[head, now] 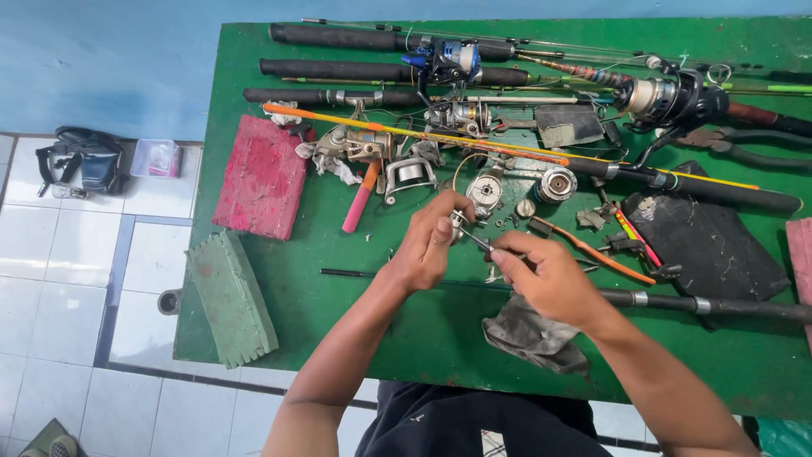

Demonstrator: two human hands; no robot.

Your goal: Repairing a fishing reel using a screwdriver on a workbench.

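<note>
The left hand [430, 241] pinched a small metal reel part [458, 223] above the green table [338, 288]. The right hand [541, 275] gripped a thin tool [476, 241] touching that part, just over a grey rag [533, 337].

Red foam block [260, 176], green foam block [232, 297], grey rag [533, 337]

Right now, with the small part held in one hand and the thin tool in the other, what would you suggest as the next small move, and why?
Probably ease the thin tool a little further into the small metal part. The left hand pinches the part above the green table, the right hand aims the tool's tip at it, and the two seem just to meet.
</note>
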